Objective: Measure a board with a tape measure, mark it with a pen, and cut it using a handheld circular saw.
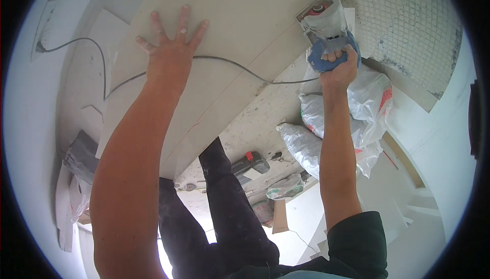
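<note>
My left hand [172, 54] lies flat with fingers spread on a large beige tile slab [229, 18]. At the slab's far right edge, my right hand [341, 67] grips the blue handle of a handheld electric tile cutter [326, 16], its head grey and dusty. A thin reddish line [224, 92] runs diagonally across the slab toward the cutter. The dark power cord [235, 68] crosses the slab below my left fingers, from the wall side to the cutter. The blade itself is hidden from here.
White sacks [311, 120] are piled under my right forearm. A tile back with a grid pattern [408, 23] leans at the far right. A black and red tool case [250, 164] lies on the dusty floor near my legs. The cord reaches a wall socket [43, 44] at left.
</note>
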Demonstrator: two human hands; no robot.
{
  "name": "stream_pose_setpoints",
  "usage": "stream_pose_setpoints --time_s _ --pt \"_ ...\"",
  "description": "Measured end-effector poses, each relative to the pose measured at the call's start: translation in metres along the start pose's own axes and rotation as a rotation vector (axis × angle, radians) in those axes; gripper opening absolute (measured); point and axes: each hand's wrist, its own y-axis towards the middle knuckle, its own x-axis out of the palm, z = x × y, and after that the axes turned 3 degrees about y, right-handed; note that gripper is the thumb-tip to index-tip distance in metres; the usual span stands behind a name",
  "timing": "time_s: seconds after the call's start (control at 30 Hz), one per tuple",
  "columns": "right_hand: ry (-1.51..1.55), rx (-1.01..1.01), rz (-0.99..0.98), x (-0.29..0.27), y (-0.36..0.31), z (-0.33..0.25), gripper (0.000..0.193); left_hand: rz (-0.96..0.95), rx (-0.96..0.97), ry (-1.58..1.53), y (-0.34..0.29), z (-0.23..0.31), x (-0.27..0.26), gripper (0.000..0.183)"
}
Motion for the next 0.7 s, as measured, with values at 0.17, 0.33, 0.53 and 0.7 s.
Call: stream_pose_setpoints --time_s 0.17,0.33,0.53,0.7 --pt "0.031 0.016 0.004 -0.0037 0.0029 -0.0007 0.018 0.005 0.006 0.007 -0.0004 0.0004 -0.0015 0.096" --pt "0.038 0.017 -0.003 -0.0040 0.0014 0.0016 0.018 -0.005 0.002 0.004 -0.0002 0.0001 -0.0019 0.096" --pt "0.038 0.006 -0.025 -0.0056 -0.0009 0.0038 0.018 -0.018 -0.006 -0.009 -0.0005 0.0000 -0.0032 0.096" --pt "0.039 0.021 -0.030 -0.0079 -0.0009 0.0035 0.018 -0.002 -0.008 -0.024 0.0007 0.0014 0.0006 0.096"
